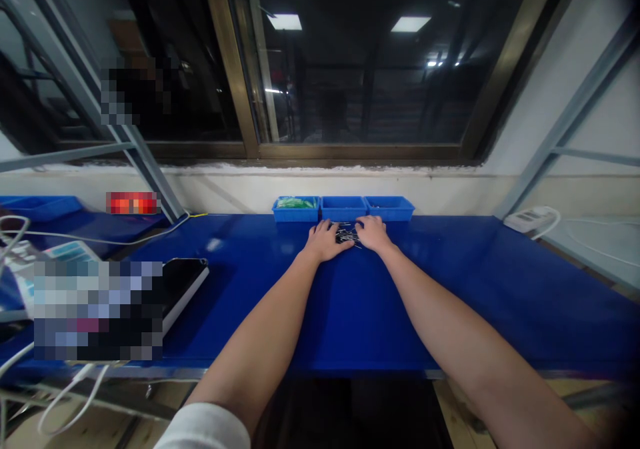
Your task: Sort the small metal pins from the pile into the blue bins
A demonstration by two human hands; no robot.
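Note:
A small pile of thin, shiny metal pieces lies on the blue tabletop; their exact kind is too small to make out. My left hand rests at the pile's left side, fingers spread forward and thumb reaching along its near edge. On the opposite side, my right hand is cupped beside the pieces with its fingers apart. Just beyond the hands stand three blue bins in a row: the left bin contains green packets, the middle bin shows no visible contents, and the right bin has a few small dark items.
A tablet-like device, partly blurred out, lies on the left of the blue table. A white power strip with a cable is at the back right. Grey metal posts rise at both sides, before a window.

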